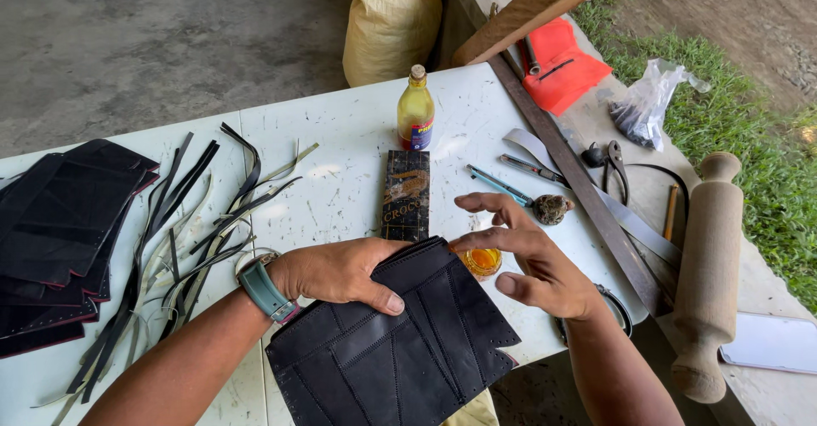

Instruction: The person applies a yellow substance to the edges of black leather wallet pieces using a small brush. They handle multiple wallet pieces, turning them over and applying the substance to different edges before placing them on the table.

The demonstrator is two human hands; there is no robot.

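Note:
A black stitched leather piece [400,354] lies on the white table [340,179] in front of me. My left hand [340,271], with a teal watch on the wrist, presses down on its upper left part, thumb on the leather. My right hand [528,251] hovers over the piece's upper right corner with fingers spread, index fingertip touching the top edge. Just behind that edge sits a small cup of amber liquid [482,262].
A dark patterned slab [406,194] and a yellow bottle [415,113] stand mid-table. Black leather panels [59,222] and several thin strips [196,230] lie left. A blue knife [498,186], pliers [614,164], a long wooden bar [579,183] and a wooden rolling pin [708,264] lie right.

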